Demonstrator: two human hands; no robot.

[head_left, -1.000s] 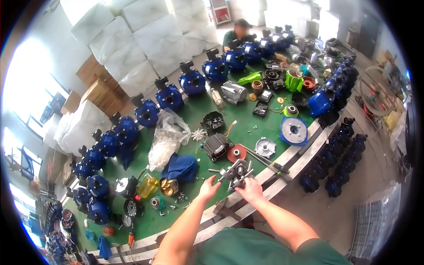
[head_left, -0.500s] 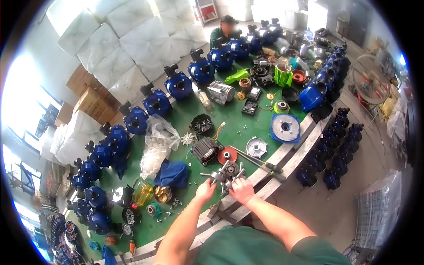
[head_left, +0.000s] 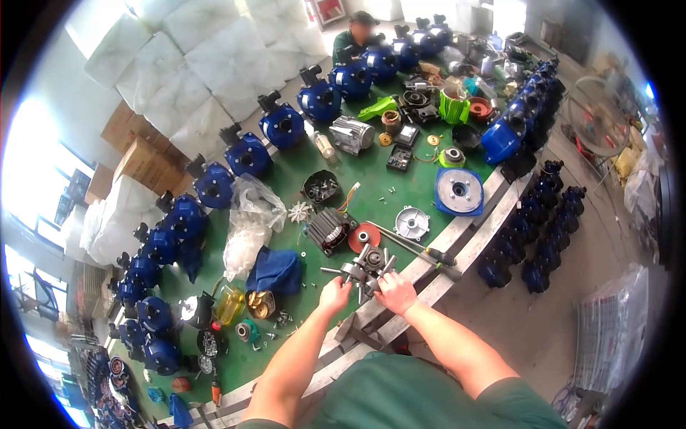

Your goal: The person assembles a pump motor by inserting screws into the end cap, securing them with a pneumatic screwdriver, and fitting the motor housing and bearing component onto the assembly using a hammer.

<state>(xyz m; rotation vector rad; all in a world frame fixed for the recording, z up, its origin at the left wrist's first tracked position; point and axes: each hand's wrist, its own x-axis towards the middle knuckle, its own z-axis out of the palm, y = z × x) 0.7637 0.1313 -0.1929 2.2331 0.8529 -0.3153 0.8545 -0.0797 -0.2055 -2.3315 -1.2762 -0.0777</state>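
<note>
At the bench's near edge, both my hands are on a grey metal fixture with several protruding rods point(head_left: 355, 271); its exact kind is unclear. My left hand point(head_left: 334, 294) is closed around a rod on its left side. On the opposite side, my right hand point(head_left: 396, 292) has its fingers wrapped over a part beside the upright rods. A round metal part with a central hole point(head_left: 374, 259) sits at the fixture's far side. Just beyond lie a red disc point(head_left: 364, 238) and a motor stator with a finned housing point(head_left: 330, 230). The undersides of my fingers are hidden.
Screwdrivers point(head_left: 437, 256) lie to the right, near a silver end cover point(head_left: 412, 224) and a blue flange point(head_left: 459, 191). Leftward are a blue cloth point(head_left: 275, 270) and a plastic bag point(head_left: 250, 225). Blue pump housings point(head_left: 281, 126) line the far edge, where another person point(head_left: 351, 41) stands.
The view has shifted slightly, so the bench items appear a little higher. My hands keep their hold on the fixture, and its left rod sits at a slightly different angle.
</note>
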